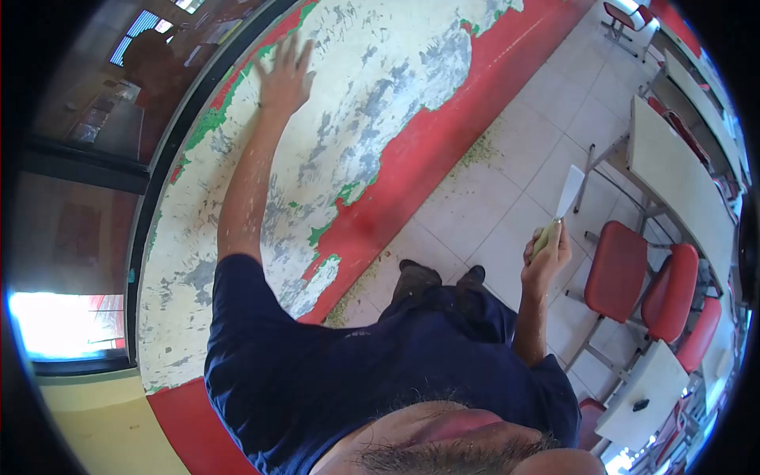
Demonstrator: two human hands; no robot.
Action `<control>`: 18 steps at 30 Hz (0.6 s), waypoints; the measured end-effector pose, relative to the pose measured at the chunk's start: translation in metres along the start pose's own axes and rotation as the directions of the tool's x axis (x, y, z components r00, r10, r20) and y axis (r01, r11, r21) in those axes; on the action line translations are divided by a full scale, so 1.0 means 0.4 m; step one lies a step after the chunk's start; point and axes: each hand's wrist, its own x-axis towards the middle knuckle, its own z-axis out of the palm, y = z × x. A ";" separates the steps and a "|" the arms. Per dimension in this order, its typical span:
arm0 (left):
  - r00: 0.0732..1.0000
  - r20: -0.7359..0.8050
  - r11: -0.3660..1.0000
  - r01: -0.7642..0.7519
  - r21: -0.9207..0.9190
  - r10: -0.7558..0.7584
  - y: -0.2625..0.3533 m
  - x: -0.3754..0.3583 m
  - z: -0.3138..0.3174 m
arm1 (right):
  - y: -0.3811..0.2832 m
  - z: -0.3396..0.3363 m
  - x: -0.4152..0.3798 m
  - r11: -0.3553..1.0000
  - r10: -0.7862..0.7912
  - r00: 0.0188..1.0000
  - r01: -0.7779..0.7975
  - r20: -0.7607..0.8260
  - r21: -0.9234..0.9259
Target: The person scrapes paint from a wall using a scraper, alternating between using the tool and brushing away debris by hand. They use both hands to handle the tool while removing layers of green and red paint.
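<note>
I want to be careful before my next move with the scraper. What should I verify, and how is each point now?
1. Scraper gripped by its handle: ok, in the right hand.
2. Left hand away from the blade: ok, spread on the wall.
3. Green paint gone from the wall: not ok, patches remain.
4. Floor free of debris: not ok, flakes lie near the wall.
5. Blade edge sharp: cannot tell, too small.

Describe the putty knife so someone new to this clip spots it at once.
Between the peeling wall and the red chairs lies pale tiled floor. Over it, the right hand grips the putty knife, its blade toward the picture's top. That pale, flaring blade sets it apart from the thin, dark table leg behind.
</note>
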 end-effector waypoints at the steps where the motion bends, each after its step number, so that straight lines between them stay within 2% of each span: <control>1: 0.987 0.055 0.988 -0.153 -0.010 0.154 0.023 0.012 0.022 | -0.015 -0.014 -0.011 1.000 -0.022 1.000 0.022 -0.019 -0.007; 3: 0.882 0.147 0.894 -0.444 -0.057 0.447 0.072 0.030 0.068 | -0.066 -0.018 -0.012 0.997 -0.072 0.996 0.070 -0.057 -0.025; 6: 0.847 0.252 0.883 -0.452 -0.123 0.469 0.127 0.020 0.084 | -0.116 -0.045 -0.018 0.981 -0.190 0.976 0.186 -0.102 -0.046; 9: 0.878 0.105 0.884 -0.460 -0.087 0.467 0.200 -0.130 0.228 | -0.150 -0.071 -0.026 0.970 -0.240 0.962 0.233 -0.128 -0.065; 11: 0.766 0.297 0.822 -0.539 -0.185 0.570 0.280 -0.282 0.278 | -0.159 -0.090 -0.029 0.967 -0.251 0.957 0.242 -0.143 -0.078; 12: 0.731 0.356 0.809 -0.480 -0.338 0.582 0.335 -0.366 0.296 | -0.159 -0.103 -0.028 0.966 -0.253 0.955 0.242 -0.152 -0.089; 13: 0.417 0.682 0.798 -0.356 -0.485 0.601 0.406 -0.446 0.338 | -0.157 -0.115 -0.029 0.967 -0.249 0.955 0.235 -0.161 -0.103; 14: 0.404 0.673 0.707 0.087 -0.702 0.619 0.482 -0.596 0.441 | -0.158 -0.123 -0.028 0.967 -0.251 0.954 0.238 -0.166 -0.092; 15: 0.260 0.610 0.334 0.647 -0.686 0.748 0.523 -0.737 0.467 | -0.161 -0.129 -0.024 0.967 -0.250 0.954 0.238 -0.163 -0.085; 16: 0.380 0.528 0.268 0.556 -0.787 0.760 0.570 -0.882 0.464 | -0.163 -0.135 -0.020 0.968 -0.248 0.956 0.238 -0.154 -0.081; 18: 0.516 0.394 0.282 0.283 -0.916 0.761 0.613 -1.085 0.406 | -0.162 -0.140 -0.006 0.965 -0.254 0.950 0.236 -0.181 -0.115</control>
